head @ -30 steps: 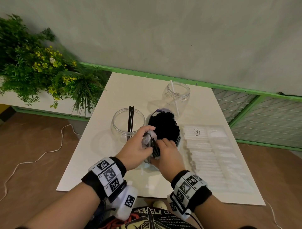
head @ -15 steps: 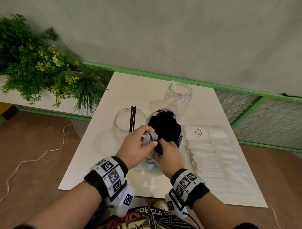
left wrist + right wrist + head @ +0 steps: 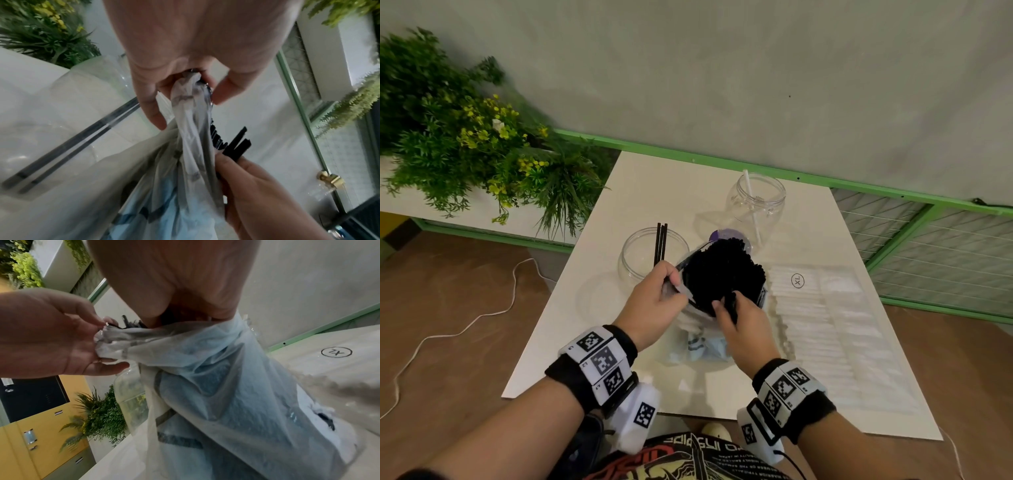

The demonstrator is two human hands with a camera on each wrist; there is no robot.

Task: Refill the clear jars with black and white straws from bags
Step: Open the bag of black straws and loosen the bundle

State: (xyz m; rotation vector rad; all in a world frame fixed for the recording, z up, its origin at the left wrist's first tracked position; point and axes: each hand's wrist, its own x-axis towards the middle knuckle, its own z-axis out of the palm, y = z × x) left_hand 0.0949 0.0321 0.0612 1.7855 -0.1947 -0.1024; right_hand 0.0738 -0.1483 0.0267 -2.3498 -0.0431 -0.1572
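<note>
An upright plastic bag packed with black straws stands mid-table. My left hand pinches the bunched rim of the bag on its left side. My right hand grips a few black straws at the bag's near edge; their tips stick up above my fingers. A clear jar with two black straws stands to the left of the bag. Behind it a second clear jar holds one white straw. A flat clear bag of white straws lies on the right.
The white table ends close to my body. A planter with green foliage and yellow flowers stands left of it. A green rail with wire mesh runs behind and to the right. A white cable lies on the brown floor.
My right hand shifted right along the bag's near edge and drew a few black straws upward. My left hand kept its pinch on the bag's rim, pulling it a little leftward.
</note>
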